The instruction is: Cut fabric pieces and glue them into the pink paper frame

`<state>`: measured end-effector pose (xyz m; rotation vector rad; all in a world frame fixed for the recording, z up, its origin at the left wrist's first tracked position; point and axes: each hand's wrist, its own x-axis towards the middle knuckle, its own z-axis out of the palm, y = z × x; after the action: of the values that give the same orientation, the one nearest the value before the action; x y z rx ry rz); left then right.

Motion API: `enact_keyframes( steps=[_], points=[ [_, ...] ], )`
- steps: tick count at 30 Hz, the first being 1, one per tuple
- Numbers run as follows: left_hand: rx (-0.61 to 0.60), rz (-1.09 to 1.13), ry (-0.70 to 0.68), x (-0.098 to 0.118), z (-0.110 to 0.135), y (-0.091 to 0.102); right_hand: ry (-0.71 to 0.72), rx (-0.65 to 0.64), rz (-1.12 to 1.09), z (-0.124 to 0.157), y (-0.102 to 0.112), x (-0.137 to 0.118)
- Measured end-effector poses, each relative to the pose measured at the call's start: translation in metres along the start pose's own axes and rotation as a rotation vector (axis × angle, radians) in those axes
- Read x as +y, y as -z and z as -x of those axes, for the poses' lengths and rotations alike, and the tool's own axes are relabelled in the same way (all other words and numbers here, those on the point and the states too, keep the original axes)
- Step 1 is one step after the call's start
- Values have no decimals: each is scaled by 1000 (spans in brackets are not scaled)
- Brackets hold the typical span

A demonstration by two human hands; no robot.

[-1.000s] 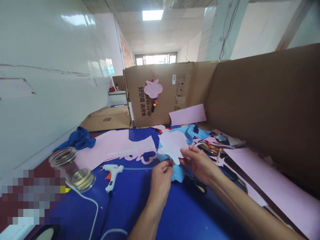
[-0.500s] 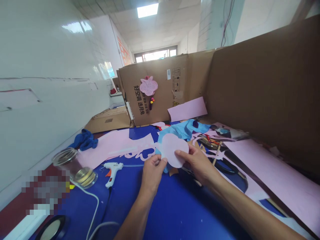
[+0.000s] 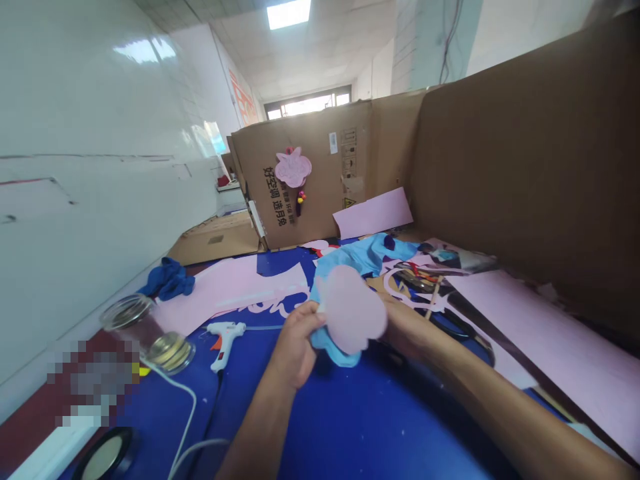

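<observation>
"Listing held items first: what, where, by which hand?"

"One pink scalloped cutout, thin sheet stock, raised above the blue tabletop, middle of the scene. Left hand: thumb and fingers pinched together on its left edge. Right hand: at the right edge, fingers hidden behind; grip, cannot tell"

"Reason for the edge hold?"

"Likely to leave the broad face uncovered. One light blue piece shows past its near edge; held or lying, cannot tell"

"And the glue gun?"

"White, orange trigger, laid on its side left of the hands; nozzle to the left, perhaps to turn the tip away from them"

"Surface and room?"

"Left: clear jar, dark blue cloth, pink offcut sheet. Right: long pink sheet. Far: printed cardboard panel, seemingly a screen, bearing a pink ornament, with light blue cloth on the tabletop before it. Beyond: pale wall at left, lit ceiling lamp"
</observation>
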<state>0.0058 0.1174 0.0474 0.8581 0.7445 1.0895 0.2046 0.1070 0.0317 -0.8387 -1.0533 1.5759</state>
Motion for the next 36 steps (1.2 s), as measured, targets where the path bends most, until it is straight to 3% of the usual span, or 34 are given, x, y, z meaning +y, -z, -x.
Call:
enact_keyframes(
  steps=[5, 9, 16, 24, 27, 31, 33, 36],
  points=[
    [-76, -242, -32, -17, 2, -8, -50, 74, 107, 11, 8, -9],
    [-89, -391, -64, -20, 2, -9, -177, -29, 260, 15, 17, -14],
    [-56, -426, -66, -21, 1, -7, -138, -40, 337, 11, 22, -13],
    [-59, -382, 14, -15, -2, -5, -124, 72, 427, 4, 26, -22],
    [-44, -399, 10, -12, -5, -1, -38, 202, 430, -1, 41, -32],
    [-15, -529, -94, -14, -12, 8, 168, 385, 472, 6, 56, -53],
    [-1, -573, -127, -17, -15, 13, 216, 373, 519, 14, 54, -63],
    [20, -577, -124, -21, -18, 17, 181, 209, 507, 27, 40, -70]
  ],
)
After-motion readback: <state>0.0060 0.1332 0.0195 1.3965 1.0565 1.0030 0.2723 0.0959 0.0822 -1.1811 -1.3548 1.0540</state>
